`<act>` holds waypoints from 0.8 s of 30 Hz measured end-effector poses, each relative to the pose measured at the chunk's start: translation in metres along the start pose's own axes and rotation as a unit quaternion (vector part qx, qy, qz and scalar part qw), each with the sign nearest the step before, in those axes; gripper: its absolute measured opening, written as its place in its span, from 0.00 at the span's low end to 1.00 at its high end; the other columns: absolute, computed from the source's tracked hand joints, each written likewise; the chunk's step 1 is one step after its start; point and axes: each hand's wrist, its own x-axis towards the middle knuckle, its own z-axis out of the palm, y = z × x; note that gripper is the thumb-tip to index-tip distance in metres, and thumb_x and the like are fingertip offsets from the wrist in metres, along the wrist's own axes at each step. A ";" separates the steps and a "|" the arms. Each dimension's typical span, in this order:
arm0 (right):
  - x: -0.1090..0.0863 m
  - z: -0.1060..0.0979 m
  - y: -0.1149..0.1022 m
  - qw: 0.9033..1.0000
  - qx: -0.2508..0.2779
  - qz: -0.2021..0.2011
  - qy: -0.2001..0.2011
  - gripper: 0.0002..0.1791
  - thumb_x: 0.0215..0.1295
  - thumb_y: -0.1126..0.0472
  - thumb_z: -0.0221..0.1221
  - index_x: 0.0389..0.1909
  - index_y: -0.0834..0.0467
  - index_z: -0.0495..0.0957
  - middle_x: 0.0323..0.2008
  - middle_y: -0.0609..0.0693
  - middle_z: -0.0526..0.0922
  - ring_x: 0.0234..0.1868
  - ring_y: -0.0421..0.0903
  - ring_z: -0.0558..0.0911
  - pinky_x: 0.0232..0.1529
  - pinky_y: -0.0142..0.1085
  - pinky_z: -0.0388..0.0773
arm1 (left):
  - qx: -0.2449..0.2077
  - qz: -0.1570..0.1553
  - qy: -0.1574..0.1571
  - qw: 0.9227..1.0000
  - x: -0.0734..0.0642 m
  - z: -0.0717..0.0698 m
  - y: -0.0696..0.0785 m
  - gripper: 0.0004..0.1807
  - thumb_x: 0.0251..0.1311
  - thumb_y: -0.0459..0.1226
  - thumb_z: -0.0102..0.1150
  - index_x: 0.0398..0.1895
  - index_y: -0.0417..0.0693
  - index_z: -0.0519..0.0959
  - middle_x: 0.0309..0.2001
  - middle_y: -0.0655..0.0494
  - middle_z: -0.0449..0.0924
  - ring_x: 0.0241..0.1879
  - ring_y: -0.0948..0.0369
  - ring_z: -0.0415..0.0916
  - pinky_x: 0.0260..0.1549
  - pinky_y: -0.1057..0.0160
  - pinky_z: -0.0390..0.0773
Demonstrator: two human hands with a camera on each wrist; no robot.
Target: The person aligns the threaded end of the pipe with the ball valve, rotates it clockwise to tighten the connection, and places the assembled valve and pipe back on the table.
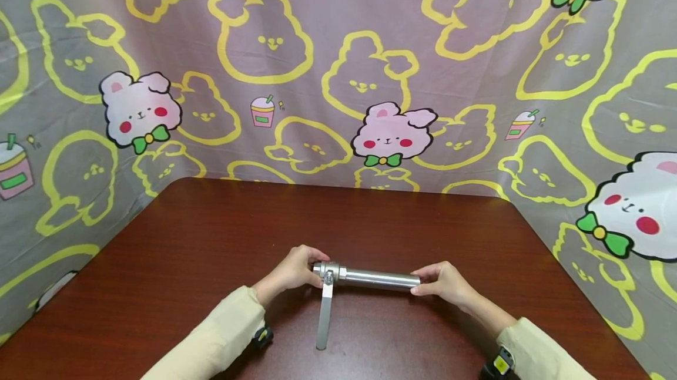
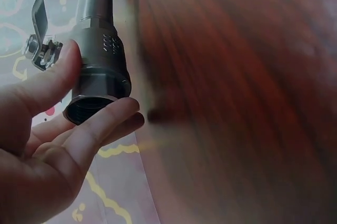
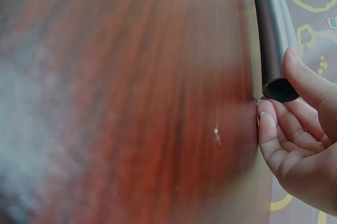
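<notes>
A metal ball valve (image 1: 332, 270) is joined to a smooth steel pipe (image 1: 378, 279), lying crosswise over the table's front half. Its flat lever handle (image 1: 324, 320) points toward the person. My left hand (image 1: 296, 269) holds the valve's left end; in the left wrist view the thumb lies along the valve body (image 2: 100, 58) and the fingers are at its open threaded mouth (image 2: 90, 110). At the other end, my right hand (image 1: 446, 283) holds the pipe tip between thumb and fingers. The right wrist view shows the pipe's hollow end (image 3: 281, 91) by the fingertips.
The dark red-brown wooden table (image 1: 238, 221) has rounded far corners. A patterned curtain (image 1: 317, 92) with cartoon rabbits hangs behind and along both sides. Black devices are strapped at the left wrist (image 1: 261, 336) and right wrist (image 1: 499, 363).
</notes>
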 end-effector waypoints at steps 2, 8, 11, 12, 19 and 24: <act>0.000 0.000 -0.001 1.000 -0.005 -0.002 0.000 0.19 0.42 0.67 0.67 0.36 0.75 0.78 0.26 0.56 0.80 0.24 0.36 0.74 0.22 0.28 0.70 | 0.015 0.001 -0.001 1.000 0.000 0.000 0.000 0.25 0.26 0.21 0.68 0.38 0.30 0.78 0.34 0.43 0.80 0.32 0.61 0.75 0.33 0.65 0.73; 0.002 -0.001 -0.004 1.000 -0.027 0.002 0.007 0.19 0.42 0.66 0.68 0.35 0.74 0.78 0.24 0.53 0.80 0.23 0.36 0.73 0.21 0.27 0.68 | 0.035 -0.001 0.000 0.999 0.000 0.000 0.001 0.24 0.26 0.22 0.70 0.37 0.31 0.79 0.34 0.44 0.80 0.33 0.60 0.75 0.34 0.65 0.73; 0.003 -0.001 -0.005 1.000 -0.025 0.012 0.011 0.19 0.42 0.67 0.68 0.36 0.74 0.78 0.24 0.54 0.80 0.23 0.36 0.73 0.21 0.27 0.68 | 0.033 -0.005 -0.003 0.999 0.001 -0.001 0.002 0.24 0.26 0.23 0.70 0.37 0.31 0.79 0.33 0.44 0.80 0.33 0.61 0.75 0.34 0.65 0.73; 0.003 -0.001 -0.006 1.000 -0.023 0.015 0.012 0.19 0.42 0.67 0.68 0.36 0.74 0.78 0.25 0.54 0.80 0.23 0.36 0.73 0.21 0.27 0.69 | 0.033 -0.007 -0.004 0.999 0.001 -0.001 0.002 0.24 0.26 0.23 0.70 0.37 0.31 0.79 0.33 0.44 0.80 0.33 0.61 0.75 0.33 0.66 0.73; 0.004 -0.001 -0.009 0.999 -0.013 0.035 0.021 0.20 0.41 0.67 0.68 0.36 0.75 0.78 0.26 0.57 0.81 0.23 0.36 0.73 0.22 0.27 0.70 | 0.039 -0.009 -0.008 0.999 0.002 -0.001 0.000 0.25 0.26 0.25 0.72 0.37 0.31 0.79 0.33 0.44 0.81 0.33 0.61 0.76 0.33 0.66 0.74; 0.004 0.001 -0.008 0.999 -0.014 0.036 0.021 0.20 0.40 0.68 0.69 0.36 0.75 0.78 0.27 0.57 0.81 0.23 0.37 0.73 0.22 0.27 0.70 | 0.049 -0.015 -0.009 0.999 0.003 0.000 0.000 0.24 0.26 0.26 0.72 0.36 0.33 0.80 0.33 0.45 0.81 0.33 0.61 0.75 0.34 0.65 0.73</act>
